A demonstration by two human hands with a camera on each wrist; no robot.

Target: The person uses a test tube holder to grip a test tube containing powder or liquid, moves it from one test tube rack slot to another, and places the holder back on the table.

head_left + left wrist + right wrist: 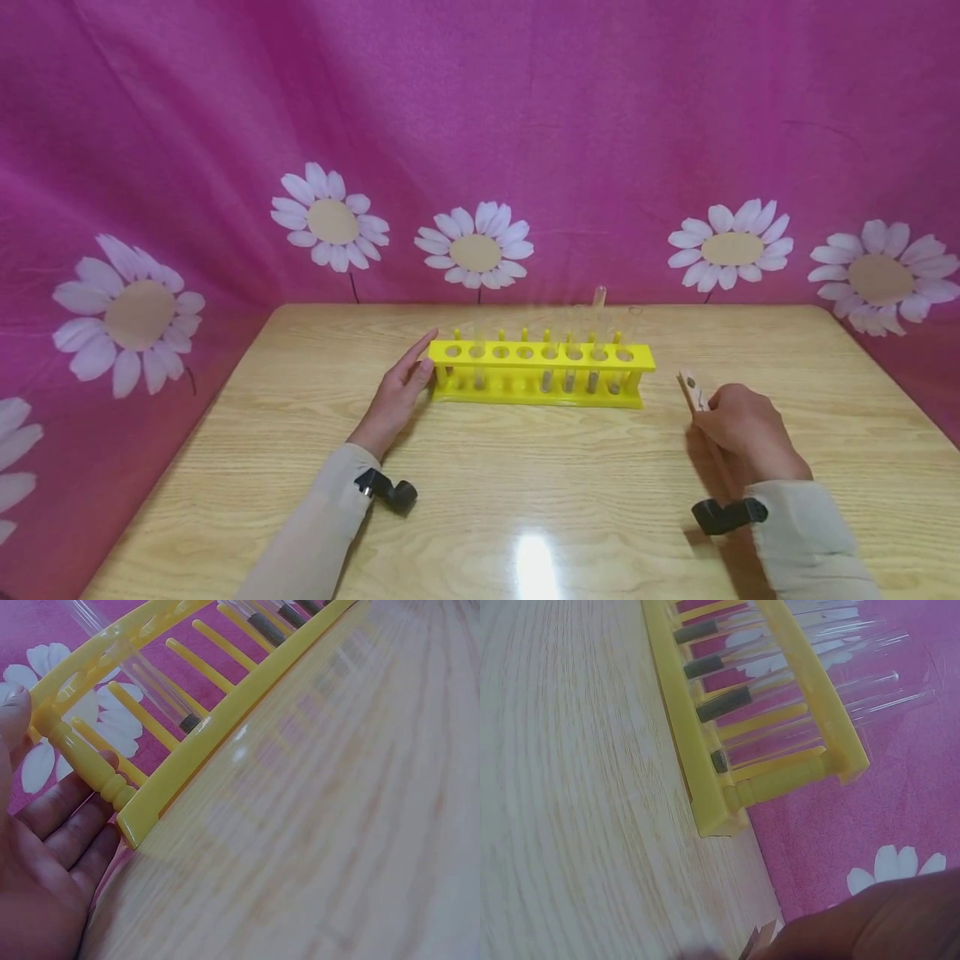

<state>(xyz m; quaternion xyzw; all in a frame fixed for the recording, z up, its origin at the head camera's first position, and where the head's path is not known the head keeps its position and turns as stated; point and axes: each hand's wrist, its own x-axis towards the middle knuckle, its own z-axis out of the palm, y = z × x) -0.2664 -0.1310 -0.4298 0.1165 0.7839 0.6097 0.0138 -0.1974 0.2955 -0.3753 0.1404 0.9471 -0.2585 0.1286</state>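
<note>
A yellow test tube rack (540, 400) stands on the table, with several clear glass test tubes (570, 382) in its right-hand holes and one test tube (161, 694) near the left end. Dark grey material lies at the bottoms of the tubes, plainest in the right wrist view. My left hand (393, 404) grips the rack's left end, thumb in front and fingers behind the end post (90, 765). To the right of the rack, my right hand (750, 425) holds a wooden test tube holder (693, 393) with a metal spring. Its handle is partly hidden under the hand.
A light wood-grain table (465, 517) lies under everything. Behind it hangs a magenta cloth (585, 125) printed with white daisies. Another glass tube end (600, 296) sticks up higher at the rack's back. Upright yellow pegs (199, 666) line the rack's back.
</note>
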